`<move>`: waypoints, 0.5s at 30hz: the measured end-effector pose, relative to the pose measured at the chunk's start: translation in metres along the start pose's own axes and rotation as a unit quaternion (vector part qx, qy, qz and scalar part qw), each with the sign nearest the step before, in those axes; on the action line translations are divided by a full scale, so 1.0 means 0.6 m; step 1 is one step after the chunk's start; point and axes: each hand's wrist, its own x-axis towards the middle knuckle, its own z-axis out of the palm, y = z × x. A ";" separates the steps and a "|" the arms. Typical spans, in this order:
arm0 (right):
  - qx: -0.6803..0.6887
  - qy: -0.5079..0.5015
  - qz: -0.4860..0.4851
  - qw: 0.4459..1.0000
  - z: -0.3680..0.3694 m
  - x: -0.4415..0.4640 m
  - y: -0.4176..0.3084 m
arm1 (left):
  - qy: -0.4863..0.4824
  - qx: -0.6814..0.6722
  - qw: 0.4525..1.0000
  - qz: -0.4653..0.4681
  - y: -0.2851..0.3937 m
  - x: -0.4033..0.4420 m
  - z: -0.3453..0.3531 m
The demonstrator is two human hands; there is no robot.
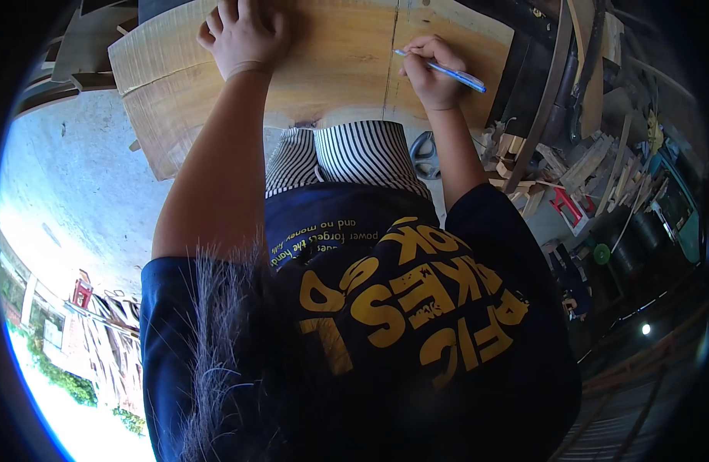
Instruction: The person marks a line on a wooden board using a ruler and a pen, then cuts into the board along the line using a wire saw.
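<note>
A wide wooden board [331, 69] spans the top of the view, with a dark line drawn across it right of the middle. My left hand [244, 35] lies flat on the board's left part, its fingers spread and partly cut off by the upper edge. On the right part of the board, my right hand [435, 73] is closed round a blue pen [466, 78]. One end of the pen points left, near the drawn line; the other sticks out to the right past the hand.
Wood offcuts [593, 165] and a red object [571, 208] lie at the right. Long curved wooden strips [551, 92] stand beside the board's right edge. More wood pieces [85, 46] are at the upper left. A grey wheel [425, 156] shows below the board.
</note>
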 end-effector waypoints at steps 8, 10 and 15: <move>0.002 0.004 0.017 1.000 0.002 -0.002 -0.001 | -0.017 0.008 1.000 -0.005 0.003 0.001 -0.004; 0.018 -0.014 -0.011 1.000 0.001 -0.002 0.002 | -0.008 0.010 1.000 -0.006 0.002 0.001 -0.003; 0.006 0.016 0.012 1.000 0.006 -0.003 -0.004 | -0.005 0.005 1.000 0.000 0.001 0.001 0.000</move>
